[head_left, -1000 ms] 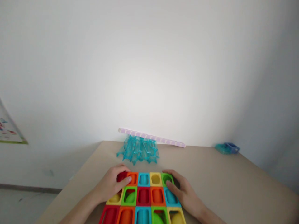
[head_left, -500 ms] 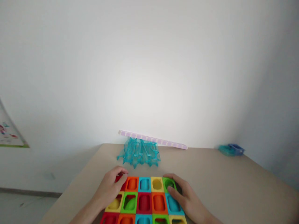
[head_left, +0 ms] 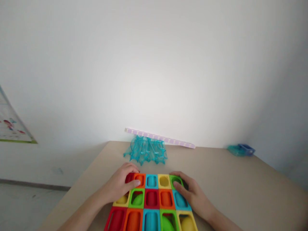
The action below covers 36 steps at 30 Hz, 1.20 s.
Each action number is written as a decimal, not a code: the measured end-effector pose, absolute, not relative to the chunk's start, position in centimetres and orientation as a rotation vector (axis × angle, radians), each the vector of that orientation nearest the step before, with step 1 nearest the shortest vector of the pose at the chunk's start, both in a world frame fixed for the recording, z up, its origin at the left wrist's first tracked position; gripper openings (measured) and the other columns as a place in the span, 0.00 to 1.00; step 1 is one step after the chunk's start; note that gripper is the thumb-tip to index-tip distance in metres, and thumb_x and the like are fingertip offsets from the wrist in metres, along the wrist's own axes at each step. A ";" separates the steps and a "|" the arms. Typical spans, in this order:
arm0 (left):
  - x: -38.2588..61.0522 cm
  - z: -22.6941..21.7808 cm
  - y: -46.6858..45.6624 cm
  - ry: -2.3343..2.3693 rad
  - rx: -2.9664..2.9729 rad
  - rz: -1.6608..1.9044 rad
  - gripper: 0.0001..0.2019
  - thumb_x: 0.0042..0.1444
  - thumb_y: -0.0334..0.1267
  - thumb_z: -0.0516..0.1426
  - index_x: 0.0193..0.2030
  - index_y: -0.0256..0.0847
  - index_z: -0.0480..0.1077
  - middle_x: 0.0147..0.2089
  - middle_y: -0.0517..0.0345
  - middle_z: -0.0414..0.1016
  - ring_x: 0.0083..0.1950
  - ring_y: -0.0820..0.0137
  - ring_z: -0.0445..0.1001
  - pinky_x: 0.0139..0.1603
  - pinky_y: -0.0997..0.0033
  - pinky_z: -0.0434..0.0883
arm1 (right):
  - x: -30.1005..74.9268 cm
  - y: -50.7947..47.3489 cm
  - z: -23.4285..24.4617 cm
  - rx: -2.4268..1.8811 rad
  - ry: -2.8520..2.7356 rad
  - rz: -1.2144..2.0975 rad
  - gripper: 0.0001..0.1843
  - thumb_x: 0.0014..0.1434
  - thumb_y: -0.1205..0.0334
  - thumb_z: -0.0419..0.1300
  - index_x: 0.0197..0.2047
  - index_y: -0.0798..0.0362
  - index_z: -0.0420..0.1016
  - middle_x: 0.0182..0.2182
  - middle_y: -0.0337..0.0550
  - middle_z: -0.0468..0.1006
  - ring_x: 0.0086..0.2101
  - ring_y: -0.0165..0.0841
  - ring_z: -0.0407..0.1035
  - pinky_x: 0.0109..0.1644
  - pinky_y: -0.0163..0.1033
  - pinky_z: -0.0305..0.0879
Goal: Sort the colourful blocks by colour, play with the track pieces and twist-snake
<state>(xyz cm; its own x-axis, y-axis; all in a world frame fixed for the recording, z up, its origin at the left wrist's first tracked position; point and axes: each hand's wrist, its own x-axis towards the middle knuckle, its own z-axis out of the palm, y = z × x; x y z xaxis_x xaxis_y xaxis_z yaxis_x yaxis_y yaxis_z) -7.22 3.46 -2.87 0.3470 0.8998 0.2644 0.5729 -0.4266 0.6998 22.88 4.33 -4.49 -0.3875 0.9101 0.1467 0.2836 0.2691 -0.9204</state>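
Observation:
A block of many-coloured plastic tiles [head_left: 154,199], each with a hollow cell, lies on the beige table [head_left: 228,179] in front of me. My left hand [head_left: 121,184] rests on its far left corner, fingers curled over the red and orange tiles, thumb on the orange one. My right hand [head_left: 191,194] lies on its far right corner, fingers bent over the green and blue tiles. Both hands press on the block and grasp nothing loose.
A heap of clear turquoise plastic pieces [head_left: 146,150] sits behind the block. A long pale purple strip [head_left: 160,138] lies along the wall. A small blue and teal piece [head_left: 241,149] is at the far right. A poster [head_left: 11,123] hangs at the left.
The view has tilted, so the block and hands shifted in the picture. My hands keep the same places on the block's far corners.

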 end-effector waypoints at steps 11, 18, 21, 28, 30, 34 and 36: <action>-6.8 -2.0 2.1 1.369 2.147 0.825 0.16 0.59 0.42 0.57 0.53 0.44 0.70 0.52 0.52 0.75 0.51 0.63 0.73 0.55 0.67 0.66 | 22.8 4.2 -4.6 -1.083 -1.864 1.103 0.22 0.63 0.48 0.56 0.54 0.52 0.73 0.47 0.46 0.78 0.45 0.42 0.72 0.50 0.45 0.67; -6.7 -1.8 2.2 1.477 2.125 0.791 0.14 0.62 0.46 0.52 0.40 0.40 0.74 0.40 0.53 0.77 0.42 0.63 0.74 0.45 0.68 0.67 | 22.8 4.2 -4.4 -1.082 -1.869 1.106 0.22 0.64 0.48 0.55 0.54 0.53 0.72 0.43 0.46 0.79 0.43 0.42 0.72 0.48 0.45 0.68; -6.6 -1.7 2.2 1.436 2.147 0.734 0.12 0.60 0.46 0.54 0.36 0.40 0.74 0.38 0.56 0.75 0.40 0.66 0.73 0.42 0.71 0.66 | 22.8 4.2 -4.4 -1.071 -1.863 1.114 0.21 0.64 0.48 0.55 0.54 0.53 0.73 0.43 0.45 0.79 0.43 0.42 0.73 0.48 0.45 0.69; -7.2 -3.7 3.5 1.768 1.872 0.927 0.20 0.65 0.44 0.45 0.26 0.40 0.69 0.29 0.57 0.73 0.34 0.66 0.72 0.36 0.69 0.62 | 23.1 4.1 -4.3 -1.072 -1.914 1.045 0.20 0.64 0.50 0.54 0.53 0.51 0.73 0.44 0.47 0.78 0.43 0.42 0.73 0.49 0.46 0.69; -7.4 -4.0 3.8 1.782 1.849 0.950 0.20 0.64 0.42 0.44 0.25 0.40 0.69 0.27 0.56 0.73 0.33 0.66 0.71 0.35 0.69 0.61 | 23.0 4.2 -3.7 -1.074 -1.995 0.898 0.17 0.64 0.53 0.54 0.51 0.51 0.74 0.44 0.47 0.78 0.44 0.42 0.72 0.50 0.46 0.68; -7.4 -3.8 3.6 1.646 1.914 0.956 0.18 0.61 0.39 0.47 0.22 0.40 0.68 0.27 0.57 0.71 0.32 0.66 0.71 0.35 0.69 0.62 | 20.8 4.7 -1.4 -1.086 -2.256 0.509 0.15 0.61 0.62 0.54 0.49 0.52 0.76 0.46 0.50 0.76 0.48 0.42 0.69 0.56 0.47 0.62; -7.4 -3.7 3.5 1.544 1.945 0.943 0.15 0.58 0.36 0.48 0.24 0.40 0.71 0.30 0.57 0.73 0.35 0.66 0.73 0.37 0.70 0.64 | 18.5 5.0 -0.5 -1.129 -2.389 0.416 0.16 0.62 0.61 0.53 0.49 0.54 0.77 0.44 0.50 0.77 0.48 0.43 0.69 0.55 0.46 0.62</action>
<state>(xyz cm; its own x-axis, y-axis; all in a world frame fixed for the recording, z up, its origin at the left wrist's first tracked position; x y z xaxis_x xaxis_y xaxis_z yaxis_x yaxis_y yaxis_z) -7.38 3.46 -3.69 0.1256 0.9677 0.2185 0.6366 -0.2475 0.7304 18.48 4.96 -0.51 -0.5558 0.7834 0.2781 0.6434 0.6172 -0.4530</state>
